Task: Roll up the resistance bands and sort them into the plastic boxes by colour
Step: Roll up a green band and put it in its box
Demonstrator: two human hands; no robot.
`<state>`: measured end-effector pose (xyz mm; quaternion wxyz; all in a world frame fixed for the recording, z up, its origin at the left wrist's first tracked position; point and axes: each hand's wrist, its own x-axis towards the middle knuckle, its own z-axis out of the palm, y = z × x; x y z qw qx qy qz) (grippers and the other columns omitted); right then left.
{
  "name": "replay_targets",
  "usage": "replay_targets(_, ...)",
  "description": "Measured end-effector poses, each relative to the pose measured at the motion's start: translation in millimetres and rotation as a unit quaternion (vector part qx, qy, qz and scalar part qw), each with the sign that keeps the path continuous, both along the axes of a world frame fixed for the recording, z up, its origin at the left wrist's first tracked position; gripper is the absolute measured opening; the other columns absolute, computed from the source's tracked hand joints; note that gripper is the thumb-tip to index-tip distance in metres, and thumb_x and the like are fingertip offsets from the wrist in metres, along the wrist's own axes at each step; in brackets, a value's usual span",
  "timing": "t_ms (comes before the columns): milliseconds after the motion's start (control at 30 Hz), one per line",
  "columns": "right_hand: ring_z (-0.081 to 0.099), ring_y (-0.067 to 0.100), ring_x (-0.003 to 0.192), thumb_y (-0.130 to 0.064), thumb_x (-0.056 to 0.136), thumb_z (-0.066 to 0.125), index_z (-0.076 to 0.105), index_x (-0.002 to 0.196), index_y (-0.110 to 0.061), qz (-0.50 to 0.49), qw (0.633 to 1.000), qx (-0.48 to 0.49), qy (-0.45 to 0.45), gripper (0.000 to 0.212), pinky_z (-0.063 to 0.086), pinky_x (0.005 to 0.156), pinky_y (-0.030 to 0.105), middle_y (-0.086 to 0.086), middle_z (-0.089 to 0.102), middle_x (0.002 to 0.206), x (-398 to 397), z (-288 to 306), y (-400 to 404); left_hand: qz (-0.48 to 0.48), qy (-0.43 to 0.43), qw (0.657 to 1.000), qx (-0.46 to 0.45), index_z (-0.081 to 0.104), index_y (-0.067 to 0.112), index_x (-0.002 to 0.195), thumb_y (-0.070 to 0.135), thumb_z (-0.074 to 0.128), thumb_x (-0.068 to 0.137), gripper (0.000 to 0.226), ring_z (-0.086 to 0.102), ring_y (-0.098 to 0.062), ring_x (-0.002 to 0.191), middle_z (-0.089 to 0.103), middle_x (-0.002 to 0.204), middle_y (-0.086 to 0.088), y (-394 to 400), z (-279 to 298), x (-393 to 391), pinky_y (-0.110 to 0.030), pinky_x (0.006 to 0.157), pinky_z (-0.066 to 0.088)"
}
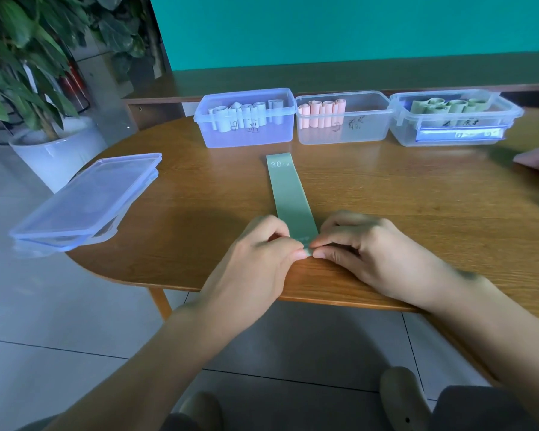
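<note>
Both hands, left (262, 244) and right (355, 241), pinch the near end of a green band (288, 194) lying flat on the surface (417, 213); the roll is just starting. Next, I judge: keep turning it tight, then drop it in the green box (455, 119), right of the pink box (343, 119).

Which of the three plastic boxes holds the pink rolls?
The middle box; the left box holds pale blue-grey rolls, the right box green ones.
</note>
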<state>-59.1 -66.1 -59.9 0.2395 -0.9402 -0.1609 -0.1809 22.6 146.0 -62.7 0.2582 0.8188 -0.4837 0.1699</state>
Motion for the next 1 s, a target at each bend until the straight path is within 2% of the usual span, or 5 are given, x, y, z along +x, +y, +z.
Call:
replay_targets(167, 0.061, 0.003, 0.093, -0.035, 0.102, 0.054, 0.074, 0.110, -0.024, -0.014, 1.000, -0.005, 0.024, 0.024, 0.049, 0.086, 0.023, -0.011, 0.058, 0.104, 1.1, 2.1, 1.5, -0.011, -0.010, 1.000, -0.009, 0.076, 0.015, 0.098, 0.017, 0.067, 0.094, 0.011, 0.066, -0.015, 0.084, 0.070, 0.094, -0.001, -1.1, 1.9, 1.6, -0.027, 0.073, 0.057)
replay_targets(300, 0.061, 0.007, 0.090, -0.038, 0.102, 0.052, 0.075, 0.110, -0.024, -0.033, 0.999, -0.009, 0.005, 0.028, 0.052, 0.083, 0.030, -0.010, 0.057, 0.105, 2.0, 0.2, 3.1, 0.002, 0.038, 0.999, 0.010, 0.075, 0.019, 0.104, 0.032, 0.060, 0.097, 0.021, 0.061, -0.006, 0.091, 0.066, 0.102, 0.006, 0.0, 4.2, 3.2, -0.014, 0.080, 0.048)
replay_targets(733, 0.063, 0.006, 0.103, -0.028, 0.096, 0.067, 0.075, 0.111, -0.022, -0.032, 0.999, 0.003, -0.017, 0.019, 0.051, 0.093, 0.032, -0.011, 0.065, 0.109, 9.0, -1.2, 5.2, 0.020, 0.090, 0.995, 0.027, 0.072, 0.019, 0.118, 0.034, 0.064, 0.095, 0.030, 0.051, -0.001, 0.094, 0.055, 0.108, 0.011, -1.6, 2.2, 13.4, -0.002, 0.079, 0.038)
replay_targets(867, 0.062, 0.010, 0.103, -0.029, 0.099, 0.064, 0.075, 0.113, -0.024, -0.040, 0.999, -0.005, -0.016, 0.019, 0.052, 0.091, 0.034, -0.011, 0.064, 0.110, 12.2, -2.2, 4.6, 0.022, 0.104, 0.994, 0.003, 0.071, 0.024, 0.116, 0.030, 0.071, 0.091, 0.026, 0.053, 0.007, 0.087, 0.054, 0.103, 0.019, -1.4, 2.2, 13.2, -0.004, 0.073, 0.040)
replay_targets(1000, 0.060, 0.012, 0.102, -0.036, 0.100, 0.057, 0.075, 0.114, -0.028, -0.045, 0.999, -0.012, -0.014, 0.024, 0.054, 0.085, 0.038, -0.010, 0.062, 0.107, 16.5, -3.4, 3.0, 0.029, 0.087, 0.996, 0.004, 0.072, 0.024, 0.107, 0.029, 0.068, 0.093, 0.015, 0.057, -0.002, 0.088, 0.061, 0.101, 0.015, -4.1, 0.5, 16.8, -0.013, 0.074, 0.049)
